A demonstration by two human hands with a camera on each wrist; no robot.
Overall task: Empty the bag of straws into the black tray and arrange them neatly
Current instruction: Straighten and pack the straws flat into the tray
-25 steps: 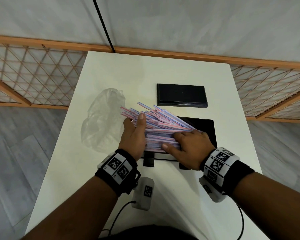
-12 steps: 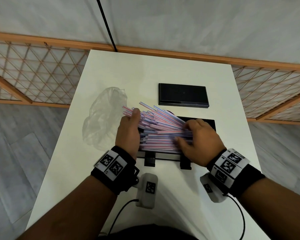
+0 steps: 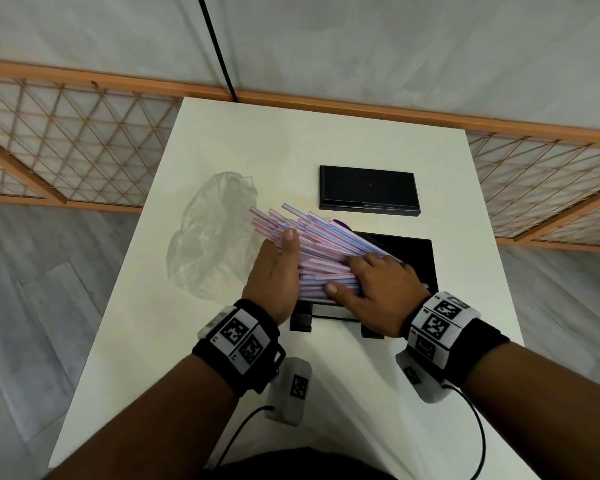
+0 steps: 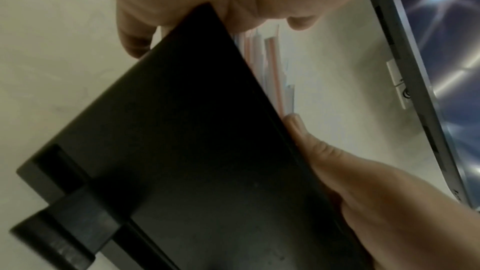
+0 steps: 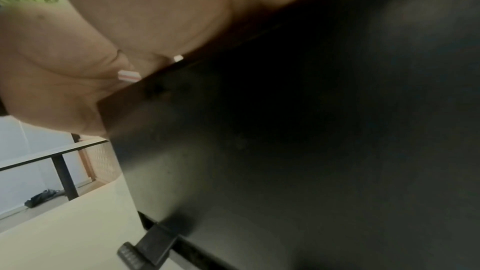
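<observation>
A pile of pink-and-blue striped straws lies fanned across the black tray, with its left ends sticking out past the tray toward the bag. My left hand stands on edge with straight fingers and presses flat against those ends. Over the right half of the pile, my right hand curls its fingers while the thumb lies along the near side. The empty clear plastic bag is crumpled left of the straws. The left wrist view shows the tray's side and some straw ends. The right wrist view shows the tray's wall and a straw end under the palm.
A second flat black piece lies behind the tray. Two black clips stick out at the tray's near edge. The white table ends at a wooden lattice rail behind and at both sides.
My right hand lifted, curled its fingers over the straws, then settled lower with the thumb at the near side. My left hand stayed against the left ends, shifting slightly right.
</observation>
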